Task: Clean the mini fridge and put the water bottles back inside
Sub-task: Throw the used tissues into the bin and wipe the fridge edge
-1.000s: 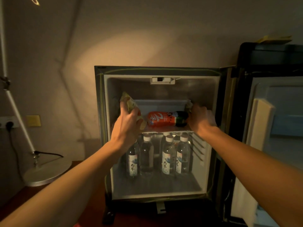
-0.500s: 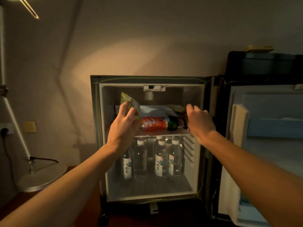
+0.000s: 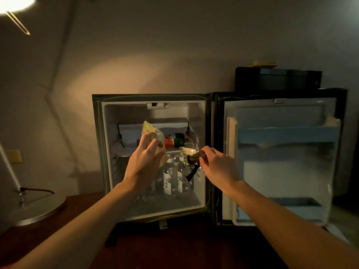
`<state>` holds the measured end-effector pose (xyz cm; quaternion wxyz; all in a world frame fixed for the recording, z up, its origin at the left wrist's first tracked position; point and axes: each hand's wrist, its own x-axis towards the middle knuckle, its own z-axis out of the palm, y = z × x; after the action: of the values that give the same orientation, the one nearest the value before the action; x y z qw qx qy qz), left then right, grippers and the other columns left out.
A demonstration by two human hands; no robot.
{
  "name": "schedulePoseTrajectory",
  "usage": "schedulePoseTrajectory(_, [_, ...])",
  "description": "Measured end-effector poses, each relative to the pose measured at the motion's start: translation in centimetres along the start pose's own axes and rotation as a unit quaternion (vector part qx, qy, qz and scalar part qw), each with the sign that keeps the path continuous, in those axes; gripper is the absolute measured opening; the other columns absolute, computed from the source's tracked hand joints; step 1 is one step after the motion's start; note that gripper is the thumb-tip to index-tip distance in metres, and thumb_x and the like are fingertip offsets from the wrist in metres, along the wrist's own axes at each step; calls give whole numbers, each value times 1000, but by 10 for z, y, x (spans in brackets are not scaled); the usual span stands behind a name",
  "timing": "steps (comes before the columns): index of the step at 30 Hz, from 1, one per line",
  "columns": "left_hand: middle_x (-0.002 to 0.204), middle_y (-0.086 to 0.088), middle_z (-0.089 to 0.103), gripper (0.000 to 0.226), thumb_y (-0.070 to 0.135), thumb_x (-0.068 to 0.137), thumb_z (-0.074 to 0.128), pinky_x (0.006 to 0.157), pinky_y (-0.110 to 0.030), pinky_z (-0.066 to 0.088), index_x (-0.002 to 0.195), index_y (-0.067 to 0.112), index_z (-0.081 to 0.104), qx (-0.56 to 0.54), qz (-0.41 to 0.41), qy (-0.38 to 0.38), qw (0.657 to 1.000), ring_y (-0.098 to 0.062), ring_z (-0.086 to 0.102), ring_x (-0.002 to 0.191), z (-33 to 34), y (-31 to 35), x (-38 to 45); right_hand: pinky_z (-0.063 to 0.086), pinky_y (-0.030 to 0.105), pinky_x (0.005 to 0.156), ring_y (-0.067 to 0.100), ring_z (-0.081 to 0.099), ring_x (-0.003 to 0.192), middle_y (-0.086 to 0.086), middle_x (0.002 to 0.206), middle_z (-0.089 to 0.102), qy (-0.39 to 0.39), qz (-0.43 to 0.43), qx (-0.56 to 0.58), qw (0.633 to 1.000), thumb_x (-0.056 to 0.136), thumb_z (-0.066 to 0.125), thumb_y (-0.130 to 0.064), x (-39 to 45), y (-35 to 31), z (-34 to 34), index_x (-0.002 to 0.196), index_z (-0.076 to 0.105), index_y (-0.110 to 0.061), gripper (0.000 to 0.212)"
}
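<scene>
The left hand (image 3: 144, 164) has its grip closed around a yellow-green snack packet (image 3: 153, 133), held up in front of the open mini fridge (image 3: 153, 158). The right hand (image 3: 217, 164) pinches a small dark wrapped packet (image 3: 192, 162), its grip clenched on one end while a dark strip dangles below. Between and just behind the two grips, the water bottles (image 3: 173, 179) stand upright on the fridge floor, partly hidden by both hands. Above the grips, an orange drink bottle (image 3: 172, 141) lies on its side on the upper shelf. To the right of the right grip, the fridge door (image 3: 281, 162) hangs wide open. Left of the left grip, a lamp base (image 3: 37, 209) rests on the dark wooden surface (image 3: 174, 247).
</scene>
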<state>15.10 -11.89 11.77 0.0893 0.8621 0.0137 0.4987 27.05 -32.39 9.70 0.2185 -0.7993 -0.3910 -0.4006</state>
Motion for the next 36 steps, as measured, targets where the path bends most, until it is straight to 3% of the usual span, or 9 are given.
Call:
schedulePoseTrajectory(6, [137,-4,44,22,8,87,69,72,-41,57,106,11,60,-44,80,-37,995,-33,64,95,22,44,-44,49,30,52,19,61,59,-1,84,64,-9,2,-3,1000,96,54,-27,-70,15,-23,107,55,-17,15])
schedulePoseTrajectory(11, [125,0,49,23,1,84,69,69,-45,56,103,11,60,-115,124,-94,981,-26,64,90,54,83,-77,53,31,58,16,61,62,-3,80,62,-27,37,1,999,95,56,-27,-122,38,-44,104,53,-18,13])
schedulePoseTrajectory(14, [123,-1,51,25,1,85,68,75,-45,54,106,10,59,-157,151,-135,967,-26,64,94,75,114,-92,52,28,56,11,57,59,-4,76,63,-17,51,-20,998,93,61,-26,-155,57,-63,99,55,-17,13])
schedulePoseTrajectory(18, [123,2,54,32,7,88,68,83,-36,51,117,15,56,-205,164,-171,950,-21,60,103,103,163,-108,50,32,47,19,58,51,0,66,58,-6,85,-51,995,90,65,-20,-204,89,-93,92,54,-12,13])
schedulePoseTrajectory(21, [118,-1,60,40,14,89,69,75,-30,44,123,19,50,-228,169,-202,937,-22,61,97,124,199,-120,48,36,42,21,56,47,2,64,56,-6,133,-68,989,91,62,-19,-242,113,-115,92,52,-11,13])
schedulePoseTrajectory(25, [100,-2,66,44,17,89,69,65,-33,42,119,29,40,-250,171,-245,921,-22,62,82,156,253,-137,52,35,52,16,57,56,-3,73,58,-53,223,-79,970,93,56,-25,-298,151,-139,100,48,-18,13])
schedulePoseTrajectory(31, [105,8,62,31,18,95,61,74,-28,47,120,29,47,-292,196,-338,873,-11,61,90,220,331,-174,51,23,51,7,55,56,-7,75,58,-108,314,-105,937,96,56,-22,-390,204,-170,104,53,-15,11])
schedulePoseTrajectory(33, [102,14,55,30,15,94,61,74,-22,42,118,29,52,-297,215,-347,863,-8,58,88,243,357,-189,51,24,54,8,56,58,-6,79,58,-125,343,-119,923,97,52,-24,-420,219,-178,100,51,-18,6])
schedulePoseTrajectory(36, [117,10,50,33,9,94,61,77,-23,45,123,23,57,-296,258,-370,842,-10,59,88,275,396,-213,49,28,59,13,57,64,-5,85,58,-129,377,-128,908,99,48,-26,-463,240,-187,98,50,-19,8])
